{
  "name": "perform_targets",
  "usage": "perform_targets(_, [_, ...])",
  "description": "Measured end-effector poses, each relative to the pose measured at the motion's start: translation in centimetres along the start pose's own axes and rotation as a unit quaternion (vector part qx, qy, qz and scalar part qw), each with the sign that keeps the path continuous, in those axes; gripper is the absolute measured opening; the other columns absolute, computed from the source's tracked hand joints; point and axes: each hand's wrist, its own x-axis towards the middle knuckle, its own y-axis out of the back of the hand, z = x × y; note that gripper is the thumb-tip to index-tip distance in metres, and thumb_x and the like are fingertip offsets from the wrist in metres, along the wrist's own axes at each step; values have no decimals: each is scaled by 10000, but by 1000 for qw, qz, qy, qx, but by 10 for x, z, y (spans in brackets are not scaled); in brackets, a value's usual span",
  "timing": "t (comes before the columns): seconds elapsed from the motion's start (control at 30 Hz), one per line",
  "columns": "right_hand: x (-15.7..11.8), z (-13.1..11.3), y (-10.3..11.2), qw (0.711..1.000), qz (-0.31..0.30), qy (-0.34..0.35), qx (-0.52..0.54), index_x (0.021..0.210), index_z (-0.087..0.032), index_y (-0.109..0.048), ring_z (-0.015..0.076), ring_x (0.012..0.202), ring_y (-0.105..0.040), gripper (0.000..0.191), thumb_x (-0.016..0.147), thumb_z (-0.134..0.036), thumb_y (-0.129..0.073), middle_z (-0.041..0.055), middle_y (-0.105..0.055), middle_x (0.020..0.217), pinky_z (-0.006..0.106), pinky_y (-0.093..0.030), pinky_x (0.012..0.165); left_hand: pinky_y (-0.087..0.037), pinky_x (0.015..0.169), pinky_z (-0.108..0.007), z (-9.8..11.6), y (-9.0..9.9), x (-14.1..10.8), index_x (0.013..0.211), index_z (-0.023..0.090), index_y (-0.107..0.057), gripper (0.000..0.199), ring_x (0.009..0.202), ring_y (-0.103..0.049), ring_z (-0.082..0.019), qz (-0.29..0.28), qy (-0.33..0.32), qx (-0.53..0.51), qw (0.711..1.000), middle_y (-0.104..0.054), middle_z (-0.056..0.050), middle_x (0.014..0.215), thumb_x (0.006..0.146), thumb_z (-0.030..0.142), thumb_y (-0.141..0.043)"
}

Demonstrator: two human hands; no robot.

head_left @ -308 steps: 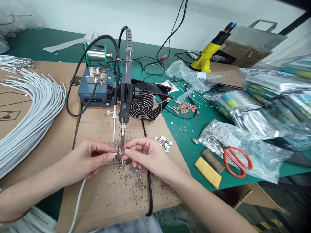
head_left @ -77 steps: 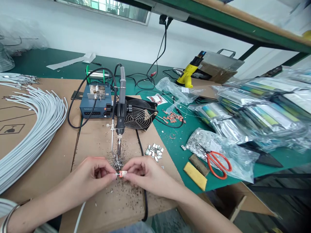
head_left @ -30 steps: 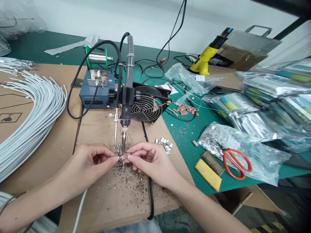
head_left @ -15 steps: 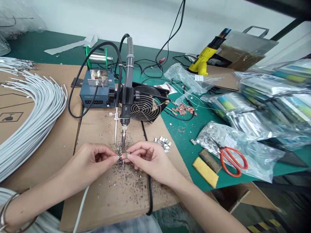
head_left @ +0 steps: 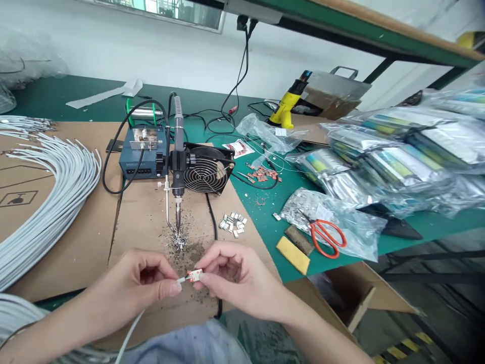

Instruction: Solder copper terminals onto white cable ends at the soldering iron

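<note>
My left hand (head_left: 142,283) pinches a white cable (head_left: 130,334) just behind its stripped end, where thin wires show. A small white-and-red circuit board (head_left: 195,275) sits at the wire ends, pinched between the thumb and fingers of my right hand (head_left: 240,278). Whether the wires are joined to the board, I cannot tell. Both hands are in front of an upright soldering iron (head_left: 178,174), clamped in a stand with its tip pointing down. Solder bits and dark crumbs (head_left: 181,243) lie beneath the tip, apart from the board.
A blue soldering unit (head_left: 142,156) and a black fan (head_left: 206,169) stand behind. Small metal connectors (head_left: 235,222) lie to the right, beyond them a yellow sponge (head_left: 292,255), orange scissors (head_left: 328,238) and a yellow heat gun (head_left: 288,103). Bundled white cables (head_left: 56,197) fill the left.
Both hands have drawn back toward me, carrying the board and cable away from the iron's tip. The board now shows a white face. The head view has shifted right and up.
</note>
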Motion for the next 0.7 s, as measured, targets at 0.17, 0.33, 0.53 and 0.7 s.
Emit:
perform_targets(0.17, [-11, 4, 0, 999, -23, 0, 45, 834, -144, -646, 64, 560, -595, 168, 790, -257, -763, 9, -711, 704, 156, -458, 511, -286, 523, -242, 1, -12, -13, 595, 182, -689, 253, 533, -385, -125, 4, 10, -9, 1000, -532, 35, 530, 698, 412, -658])
perform_targets(0.33, [-17, 7, 1, 994, -41, -41, 92, 827, -142, -644, 49, 484, -592, 264, 766, -345, -803, 2, -721, 705, 146, -460, 467, -305, 516, -245, -2, -21, -24, 609, 199, -715, 228, 500, -378, -117, 8, -6, -33, 999, -591, 33, 526, 722, 392, -670])
perform_targets(0.53, [-17, 13, 0, 992, -49, -51, 107, 819, -151, -642, 56, 476, -598, 277, 750, -357, -814, -1, -726, 693, 148, -454, 455, -332, 548, -248, -10, -25, -27, 684, 209, -759, 178, 547, -461, -133, -3, -22, -57, 998, -658, 17, 568, 746, 367, -707])
perform_targets(0.7, [-30, 12, 7, 998, -56, -2, 29, 841, -164, -665, 90, 559, -606, 265, 772, -383, -796, 16, -707, 716, 194, -466, 534, -374, 552, -252, -35, -33, -33, 719, 226, -769, 232, 575, -561, -161, 8, -39, 28, 999, -714, -12, 624, 809, 397, -641])
